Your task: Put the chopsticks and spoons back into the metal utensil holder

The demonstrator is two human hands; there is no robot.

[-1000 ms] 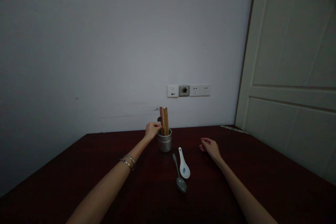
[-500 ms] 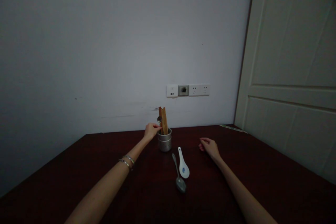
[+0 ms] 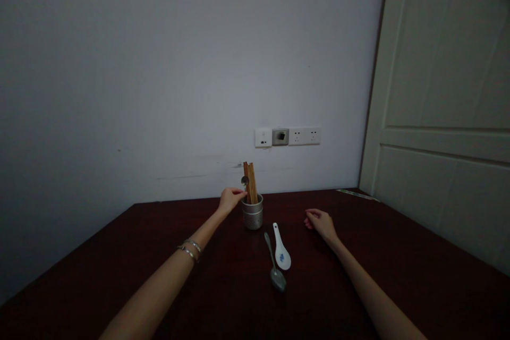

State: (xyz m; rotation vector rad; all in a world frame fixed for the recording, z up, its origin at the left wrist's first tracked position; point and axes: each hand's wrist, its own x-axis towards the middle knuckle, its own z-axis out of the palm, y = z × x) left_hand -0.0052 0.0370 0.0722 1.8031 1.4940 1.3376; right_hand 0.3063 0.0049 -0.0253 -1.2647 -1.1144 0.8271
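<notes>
My left hand [image 3: 231, 200] pinches a small metal spoon [image 3: 245, 181], its bowl pointing up, at the left rim of a metal cup [image 3: 253, 217]. Wooden chopsticks [image 3: 252, 183] stand upright in that cup, just right of the spoon. The spoon's lower handle is hidden by my fingers and the cup. Before the cup lie a white ceramic spoon [image 3: 282, 256] with a blue mark and a larger metal spoon [image 3: 278, 279], side by side. Resting on the table to the right, my right hand [image 3: 321, 223] is closed, fingers curled, with nothing visible in it.
The dark red table [image 3: 223, 297] reaches back to a pale wall. Wall sockets [image 3: 305, 136] sit above its back edge. A thin flat strip [image 3: 357, 194] lies at the back right corner, beside a white panelled door [image 3: 442, 180].
The view has shifted slightly, moving the scene a little to the right. My left hand keeps its pinch on the small spoon at the cup; my right hand stays in place.
</notes>
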